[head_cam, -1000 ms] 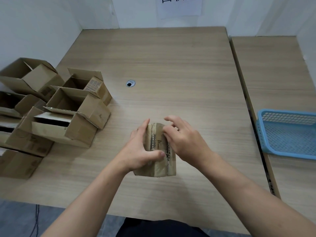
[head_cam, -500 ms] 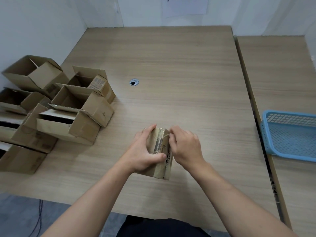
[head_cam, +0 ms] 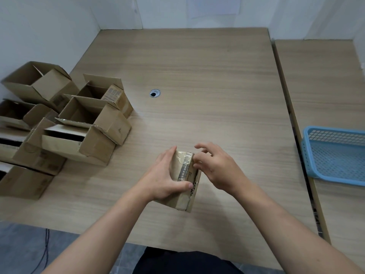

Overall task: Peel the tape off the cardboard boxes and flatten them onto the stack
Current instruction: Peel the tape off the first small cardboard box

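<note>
Location: small taped box [head_cam: 180, 165] sits nearer than cable hole [head_cam: 154, 93]. Left hand [head_cam: 164, 177] wraps its left side, thumb across. Right hand [head_cam: 215, 169] curls at tape strip [head_cam: 185, 171]; pinch unclear. Likely light, stiff card; slick tape, so lift its far end.

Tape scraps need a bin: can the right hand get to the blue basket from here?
Probably yes. Bare tabletop lies between the right hand and the blue basket on the adjoining table; the left hand grips the box.
</note>
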